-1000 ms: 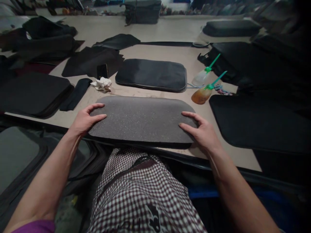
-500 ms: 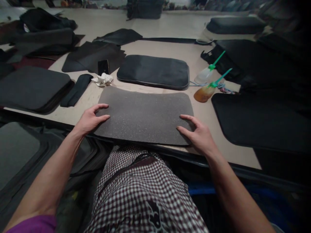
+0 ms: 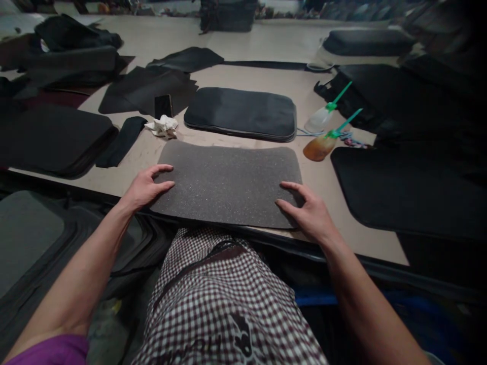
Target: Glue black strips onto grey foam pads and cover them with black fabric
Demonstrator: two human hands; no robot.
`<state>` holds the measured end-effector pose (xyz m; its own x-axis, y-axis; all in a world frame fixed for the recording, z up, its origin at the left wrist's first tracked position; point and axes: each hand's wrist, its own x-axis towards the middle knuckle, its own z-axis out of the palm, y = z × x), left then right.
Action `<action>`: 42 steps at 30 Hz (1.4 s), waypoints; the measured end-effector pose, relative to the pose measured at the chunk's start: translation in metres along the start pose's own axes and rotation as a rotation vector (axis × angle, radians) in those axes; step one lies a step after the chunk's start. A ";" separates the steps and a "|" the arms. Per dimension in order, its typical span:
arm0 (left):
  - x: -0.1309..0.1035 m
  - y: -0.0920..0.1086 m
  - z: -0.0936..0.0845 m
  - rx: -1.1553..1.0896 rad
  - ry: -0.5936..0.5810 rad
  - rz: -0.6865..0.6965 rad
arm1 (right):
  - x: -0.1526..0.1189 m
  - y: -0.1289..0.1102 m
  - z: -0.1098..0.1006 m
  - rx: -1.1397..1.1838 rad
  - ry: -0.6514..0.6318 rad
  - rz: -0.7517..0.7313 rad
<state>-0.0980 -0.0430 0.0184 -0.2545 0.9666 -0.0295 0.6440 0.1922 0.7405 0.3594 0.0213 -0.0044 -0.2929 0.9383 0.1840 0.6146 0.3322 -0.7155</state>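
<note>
A grey foam-like sheet (image 3: 224, 182), flecked with pale specks, lies before me at the table's front edge. My left hand (image 3: 148, 187) rests at its left side, thumb and forefinger stretched apart over the surface. Over the right side, my right hand (image 3: 306, 205) has its thumb and forefinger spread likewise. The other fingers of both hands are mostly hidden. Just behind the sheet sits a stack of black padded panels (image 3: 239, 112) with rounded corners.
Two soft bottles with green nozzles, one clear (image 3: 319, 119) and one amber (image 3: 320, 148), lie at right. White crumpled tissue (image 3: 163, 125) and a phone (image 3: 163, 106) are behind left. Dark stacked sheets (image 3: 53, 137) flank the left; a black panel (image 3: 411, 192) lies right.
The sheet and my left hand have shifted very slightly right, while my right hand has edged a little left. Both hands keep the same spread shape.
</note>
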 end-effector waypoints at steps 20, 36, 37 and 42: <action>-0.002 0.003 0.004 -0.022 -0.008 -0.001 | 0.000 0.005 0.001 -0.082 0.018 -0.052; 0.000 0.000 0.002 0.040 0.021 0.302 | -0.008 0.006 0.006 -0.545 0.138 -0.226; 0.000 -0.002 0.001 0.039 0.027 0.324 | -0.009 0.003 0.007 -0.580 0.165 -0.255; 0.002 -0.017 0.003 0.061 0.040 0.385 | -0.010 0.013 0.016 -0.486 0.016 -0.444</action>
<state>-0.1077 -0.0437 0.0040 -0.0129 0.9627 0.2702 0.7392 -0.1728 0.6510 0.3587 0.0144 -0.0259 -0.5862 0.7017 0.4049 0.6995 0.6905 -0.1841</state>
